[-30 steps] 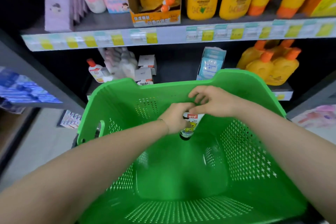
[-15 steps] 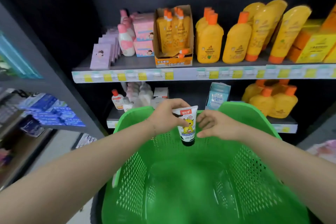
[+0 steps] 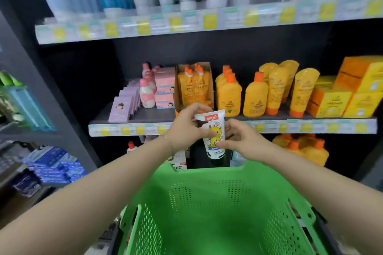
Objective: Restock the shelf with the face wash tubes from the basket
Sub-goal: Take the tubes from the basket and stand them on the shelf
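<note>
i see the tube (image 3: 213, 136) held in the air, cap down, over the far rim of the green basket (image 3: 269, 168) and in front of the edge of the middle shelf (image 3: 145, 116). my left hand (image 3: 186, 128) is curled round its upper end, and my right hand (image 3: 242, 141) pinches its lower part with thumb and bent fingers. behind the hands stands a cardboard box of yellow pouches (image 3: 193, 87), just where the tube points. left of it are pink boxes (image 3: 164, 85) and purple packets (image 3: 122, 107), right of it yellow bottles (image 3: 256, 97) and orange boxes (image 3: 342, 97). the shelf corner at the left is bare. the tube is white with a red label in chinese characters and a yellow cartoon animal. the price tags (image 3: 310, 126) are too blurred to read.
</note>
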Demonstrator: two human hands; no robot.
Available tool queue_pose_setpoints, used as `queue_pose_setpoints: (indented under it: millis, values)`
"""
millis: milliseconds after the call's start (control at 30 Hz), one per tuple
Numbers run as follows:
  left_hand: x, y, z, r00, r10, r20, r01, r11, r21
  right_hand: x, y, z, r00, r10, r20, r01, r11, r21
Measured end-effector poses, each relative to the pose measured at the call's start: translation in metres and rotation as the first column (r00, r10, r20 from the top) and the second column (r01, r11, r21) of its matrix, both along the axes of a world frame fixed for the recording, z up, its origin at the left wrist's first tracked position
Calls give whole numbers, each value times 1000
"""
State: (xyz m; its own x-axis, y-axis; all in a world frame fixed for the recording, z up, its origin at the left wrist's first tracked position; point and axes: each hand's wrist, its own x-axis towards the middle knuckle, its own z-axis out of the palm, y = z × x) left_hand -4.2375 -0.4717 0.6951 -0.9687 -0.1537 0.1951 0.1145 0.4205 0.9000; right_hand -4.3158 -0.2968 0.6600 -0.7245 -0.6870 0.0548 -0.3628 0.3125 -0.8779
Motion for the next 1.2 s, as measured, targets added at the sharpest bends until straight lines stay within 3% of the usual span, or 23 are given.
queue_pose_setpoints:
  millis: [467, 833, 1200]
  values:
    - [-43, 33, 57, 995, 8, -95, -6, 1000, 23, -49, 32, 96, 978, -52, -202, 31, 994, -105]
    - [-70, 71, 112, 969, 50, -240, -45, 999, 23, -69, 68, 159, 958, -124, -257, 77, 979, -187]
    - [-91, 114, 163, 921, 120, -370, -68, 986, 150, -81, 89, 210, 944, -258, -206, 169, 912, -373]
